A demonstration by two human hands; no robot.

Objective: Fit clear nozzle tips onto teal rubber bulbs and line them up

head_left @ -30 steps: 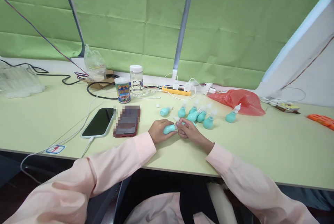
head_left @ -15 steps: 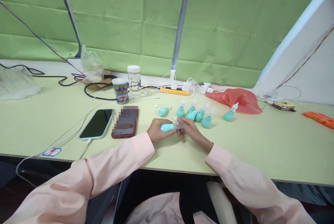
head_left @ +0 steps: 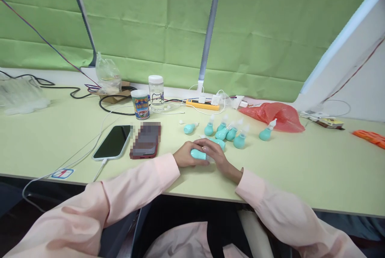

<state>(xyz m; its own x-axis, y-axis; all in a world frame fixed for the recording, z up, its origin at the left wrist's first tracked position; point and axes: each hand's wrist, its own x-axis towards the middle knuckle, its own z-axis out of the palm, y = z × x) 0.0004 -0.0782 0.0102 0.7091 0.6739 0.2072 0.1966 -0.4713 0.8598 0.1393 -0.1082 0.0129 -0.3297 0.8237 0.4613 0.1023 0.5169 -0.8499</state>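
My left hand [head_left: 186, 155] is wrapped round a teal squeeze bulb [head_left: 197, 154] near the table's front edge. The bulb lies sideways, its clear tip pointing right. My right hand [head_left: 217, 157] covers that tip, its fingers bent over it and touching my left hand. Just behind my right hand lies another teal bulb [head_left: 219, 143], partly hidden. Several teal bulbs with clear tips stand or lie further back, one of them [head_left: 239, 141] upright. A lone bulb [head_left: 265, 134] with a whitish tip stands to the right, and one [head_left: 189, 129] lies on its side to the left.
Two phones [head_left: 112, 142] [head_left: 146, 141] lie left of my hands. Behind them stand a paper cup [head_left: 140, 105] and a clear jar [head_left: 156, 95]. A yellow power strip [head_left: 202, 104], a red plastic bag [head_left: 275, 116] and an orange object [head_left: 369, 137] are further back and right.
Both hands have moved slightly toward the table's front edge with the bulb. My right hand now covers more of its tip. The bulb behind my right hand has come into view.
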